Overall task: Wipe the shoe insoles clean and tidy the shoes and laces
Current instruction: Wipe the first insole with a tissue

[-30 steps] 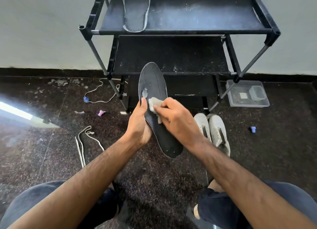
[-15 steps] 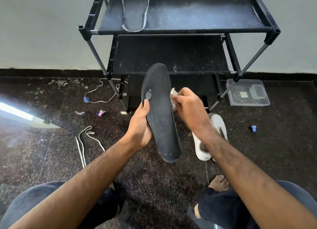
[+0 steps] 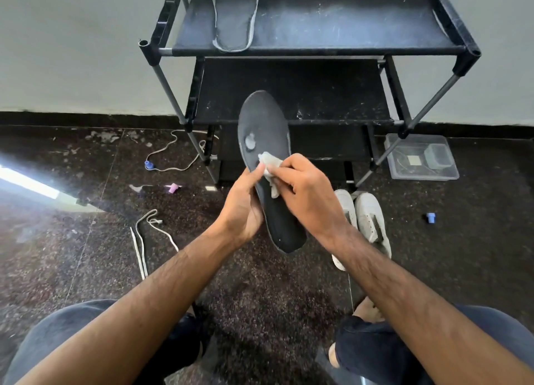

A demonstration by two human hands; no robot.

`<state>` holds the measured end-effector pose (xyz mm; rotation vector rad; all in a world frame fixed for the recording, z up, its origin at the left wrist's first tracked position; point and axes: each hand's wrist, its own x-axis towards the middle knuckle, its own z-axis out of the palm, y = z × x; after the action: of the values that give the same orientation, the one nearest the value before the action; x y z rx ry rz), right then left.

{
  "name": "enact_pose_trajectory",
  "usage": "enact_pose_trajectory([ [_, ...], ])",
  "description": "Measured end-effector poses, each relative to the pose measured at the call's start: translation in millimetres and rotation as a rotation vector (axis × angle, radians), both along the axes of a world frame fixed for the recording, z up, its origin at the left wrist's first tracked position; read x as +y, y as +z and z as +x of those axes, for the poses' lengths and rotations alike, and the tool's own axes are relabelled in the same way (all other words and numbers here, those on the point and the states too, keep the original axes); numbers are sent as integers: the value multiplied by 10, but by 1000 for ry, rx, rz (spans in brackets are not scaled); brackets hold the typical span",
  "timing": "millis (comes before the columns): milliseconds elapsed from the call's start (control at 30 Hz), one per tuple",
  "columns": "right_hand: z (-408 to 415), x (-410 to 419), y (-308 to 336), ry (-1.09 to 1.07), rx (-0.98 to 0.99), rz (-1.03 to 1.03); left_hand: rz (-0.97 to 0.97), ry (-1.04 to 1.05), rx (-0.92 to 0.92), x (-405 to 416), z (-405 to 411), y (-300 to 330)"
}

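My left hand grips a black insole by its left edge and holds it up in front of the rack. A pale worn patch marks its upper part. My right hand pinches a small whitish cloth and presses it on the insole's middle. A second dark insole lies on the rack's top shelf. Two white shoes stand on the floor to the right, partly hidden by my right forearm. Two white laces lie on the floor at left.
A black three-shelf rack stands against the wall. A clear plastic box sits right of it. Small blue caps and a pink piece lie on the dark speckled floor. My knees fill the bottom corners.
My right hand with the cloth has come back from the insole's right edge onto its face. The insole has turned to show its face again.
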<state>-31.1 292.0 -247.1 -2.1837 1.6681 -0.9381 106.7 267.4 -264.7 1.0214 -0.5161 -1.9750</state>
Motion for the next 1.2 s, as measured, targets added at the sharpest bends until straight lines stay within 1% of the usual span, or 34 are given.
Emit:
enact_pose_trajectory([
  [67,-20,-12,24,-36,-23,-9,16,-53,19,53,-30,-9],
  [133,13,23,17,-11,-34,-2,51,-56,65,64,-43,-28],
  [200,72,93,-26,87,-34,11,63,-36,66,23,-10,-51],
  [267,117,161,-38,221,-39,65,78,-67,30,-12,33,-62],
  [367,57,153,34,384,-140,258,143,-101,55,-14,57,-84],
  [433,-51,75,90,352,-261,332,119,-36,67,-24,56,-93],
  [500,-143,-6,113,183,-331,250,57,30,55,-43,35,-72],
  [567,-158,-39,75,9,-247,134,38,47,75,-25,-6,-39],
  [600,-121,-32,47,-18,-185,95,44,55,92,-16,-15,-30],
  [667,2,35,-9,38,-77,58,56,62,123,2,-26,-38],
  [767,107,111,-36,131,74,-19,2,59,111,-1,-44,-62],
  [833,38,72,-37,119,155,-62,-3,70,111,-6,-55,-79],
  [867,-29,33,-72,77,179,-56,-8,81,109,-5,-58,-82],
  [967,-312,-58,-126,-102,81,77,-57,80,102,-7,-28,-112],
  [1000,-391,-70,-118,-152,53,75,-55,75,97,-10,-24,-109],
  [1067,-436,-58,-13,-212,26,-4,-46,87,64,-28,-19,-97],
  [1133,-313,0,118,-152,-7,-58,-52,113,52,-37,-29,-78],
  [1200,-126,93,116,32,46,-53,-48,127,65,-38,-45,-77],
])
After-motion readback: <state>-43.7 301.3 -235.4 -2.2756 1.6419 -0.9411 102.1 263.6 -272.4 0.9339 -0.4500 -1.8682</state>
